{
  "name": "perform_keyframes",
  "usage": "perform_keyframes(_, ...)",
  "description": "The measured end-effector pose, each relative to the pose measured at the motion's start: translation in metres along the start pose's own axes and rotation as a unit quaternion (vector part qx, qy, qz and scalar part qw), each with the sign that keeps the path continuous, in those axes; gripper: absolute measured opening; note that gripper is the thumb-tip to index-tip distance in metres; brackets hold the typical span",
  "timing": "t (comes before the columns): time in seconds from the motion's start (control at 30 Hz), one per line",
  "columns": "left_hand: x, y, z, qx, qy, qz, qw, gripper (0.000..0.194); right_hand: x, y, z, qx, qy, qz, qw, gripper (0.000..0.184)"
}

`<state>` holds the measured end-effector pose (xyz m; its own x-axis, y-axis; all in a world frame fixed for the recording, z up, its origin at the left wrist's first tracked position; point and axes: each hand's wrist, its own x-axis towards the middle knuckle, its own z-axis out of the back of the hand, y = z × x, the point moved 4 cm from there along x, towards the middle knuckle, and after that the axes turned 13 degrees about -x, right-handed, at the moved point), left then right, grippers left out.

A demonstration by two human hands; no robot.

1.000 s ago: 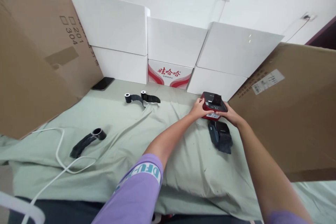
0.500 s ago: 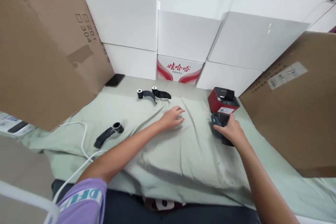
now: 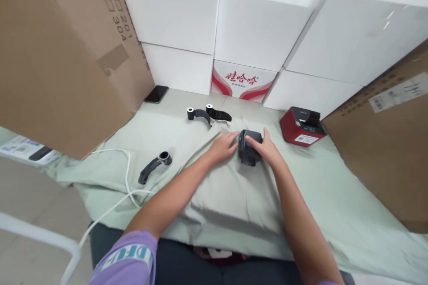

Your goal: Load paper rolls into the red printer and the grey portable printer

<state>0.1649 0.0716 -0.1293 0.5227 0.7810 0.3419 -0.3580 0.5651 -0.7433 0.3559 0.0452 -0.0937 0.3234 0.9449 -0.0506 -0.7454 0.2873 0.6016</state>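
Note:
In front of me, my right hand (image 3: 264, 147) grips a dark boxy device that looks like a small label printer (image 3: 250, 158), with the thumb across its top and the fingers along its far right side. My left hand (image 3: 223, 147) rests on the cloth at the device's left side, fingers stretched towards it and slightly apart. The fingertips reach its edge; whether they press on it I cannot make out. A red and black printer (image 3: 299, 127) with a black strip sticking out of its top stands farther right, apart from both hands.
Two black rolls with white cores, one roll (image 3: 190, 114) and another roll (image 3: 219, 115), trail loose strips behind my left hand. A third black roll (image 3: 163, 158) lies left. A phone (image 3: 156, 94), white cable (image 3: 127, 173), cardboard boxes (image 3: 67, 62) and white boxes (image 3: 180, 69) surround the cloth.
My right hand has brought the dark printer leftwards, away from the red printer, to my left hand. The left hand stays nearly in place. The view has shifted slightly.

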Motion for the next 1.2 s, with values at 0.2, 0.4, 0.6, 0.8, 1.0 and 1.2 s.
perform_keyframes(0.2,0.001,0.0,-0.001,0.007,0.009,-0.025,1.0,0.048,0.024,-0.028,-0.017,0.325,-0.068,0.035,0.943,0.078)
perform_keyframes(0.4,0.003,0.009,-0.006,-0.008,0.005,-0.03,1.0,0.04,0.026,-0.037,-0.038,0.43,-0.125,0.011,0.894,0.056)
perform_keyframes(0.6,0.003,0.007,-0.01,0.063,0.041,0.007,0.997,0.056,0.025,-0.041,-0.036,0.418,-0.147,0.012,0.896,0.049)
perform_keyframes(0.8,0.001,0.003,-0.011,0.079,0.051,0.006,0.996,0.059,0.027,-0.043,-0.038,0.385,-0.15,0.017,0.911,0.052)
perform_keyframes(1.0,0.003,0.006,-0.006,0.012,0.025,0.042,0.999,0.054,0.005,-0.036,-0.022,0.288,-0.255,0.026,0.923,0.041)
perform_keyframes(1.2,0.006,0.01,0.0,-0.077,0.021,0.06,0.995,0.051,-0.016,-0.019,-0.008,0.218,-0.277,0.115,0.929,0.043)
